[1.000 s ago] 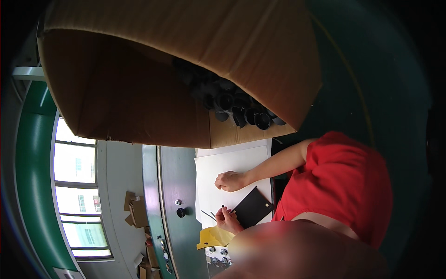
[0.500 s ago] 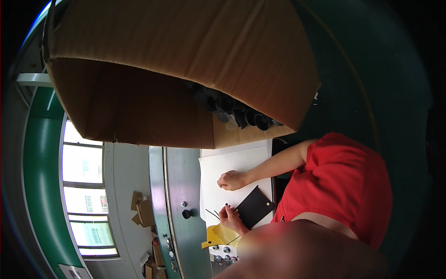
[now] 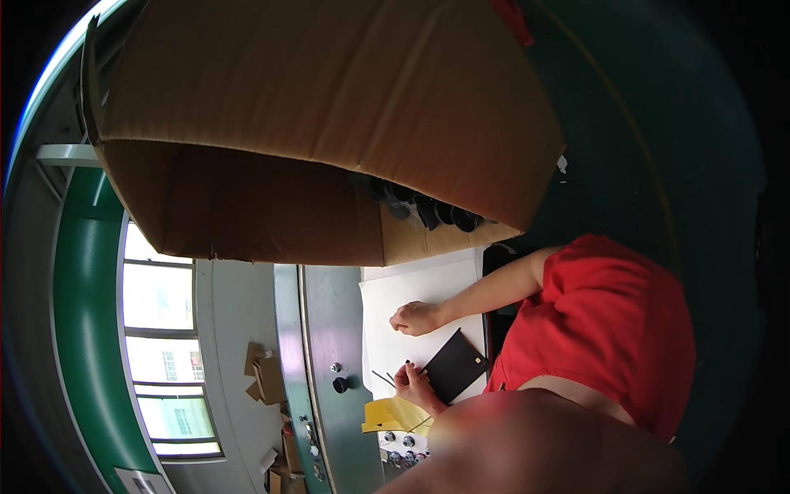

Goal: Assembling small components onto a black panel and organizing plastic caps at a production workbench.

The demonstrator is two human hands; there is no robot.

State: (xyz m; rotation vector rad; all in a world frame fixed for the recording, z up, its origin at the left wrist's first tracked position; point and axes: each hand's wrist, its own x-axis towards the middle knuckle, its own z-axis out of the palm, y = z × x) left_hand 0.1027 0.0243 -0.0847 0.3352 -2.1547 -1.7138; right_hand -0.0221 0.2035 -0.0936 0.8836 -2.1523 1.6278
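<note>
Neither my left hand nor my right hand shows in the head view. A large brown cardboard box [image 3: 329, 107] fills the upper half, very close, its open side turned toward me. Several dark round pieces [image 3: 428, 210] lie at its inner end. Below it another person in a red top [image 3: 609, 329] works at a white sheet [image 3: 411, 288]. One of that person's hands [image 3: 415, 317] rests closed on the sheet. The other hand [image 3: 411, 383] holds the edge of a flat black square panel [image 3: 453, 364].
A green metal frame with knobs [image 3: 329, 362] runs beside the white sheet. A yellow piece [image 3: 393, 416] lies at the sheet's end. Bright windows [image 3: 164, 346] are at the left, with cardboard scraps [image 3: 263, 375] near them. A blurred skin-coloured area fills the lower edge.
The view has drifted, so the box now reaches further across the picture. The other person's hands and the black panel stay about where they were.
</note>
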